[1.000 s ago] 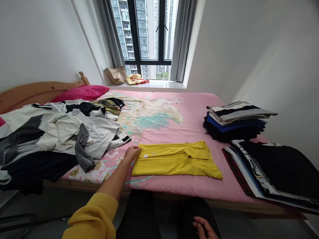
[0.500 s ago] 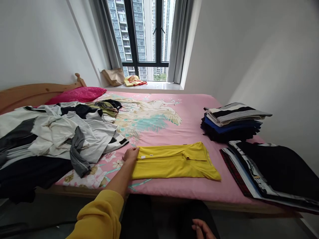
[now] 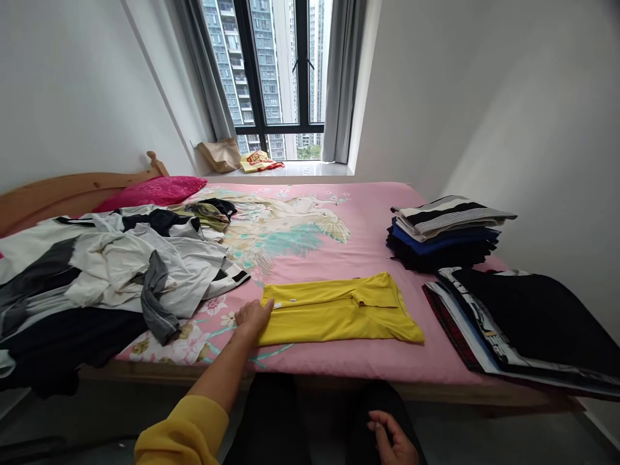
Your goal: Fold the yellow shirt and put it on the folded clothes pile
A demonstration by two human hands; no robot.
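Note:
A yellow shirt (image 3: 329,320) lies folded lengthwise into a flat strip near the bed's front edge, its collar end to the right. Small white tags show close to its left end. My left hand (image 3: 252,319) is closed on that left end, thumb on top; the fingers underneath are partly hidden. Low in the view, my right hand (image 3: 394,440) hovers over my right leg, away from the shirt. Its fingers are loosely bent and hold nothing.
Loose clothes (image 3: 111,271) are heaped on the left of the pink bed sheet (image 3: 368,232). At right stand a stack of folded dark clothes (image 3: 443,236) and a pile of flat folded garments (image 3: 537,323). A magenta pillow (image 3: 155,192) lies by the headboard (image 3: 77,190).
My left hand has slid slightly toward me along the shirt's left end, its thumb now further over the fabric. My right hand has risen a little into view. The shirt keeps its shape.

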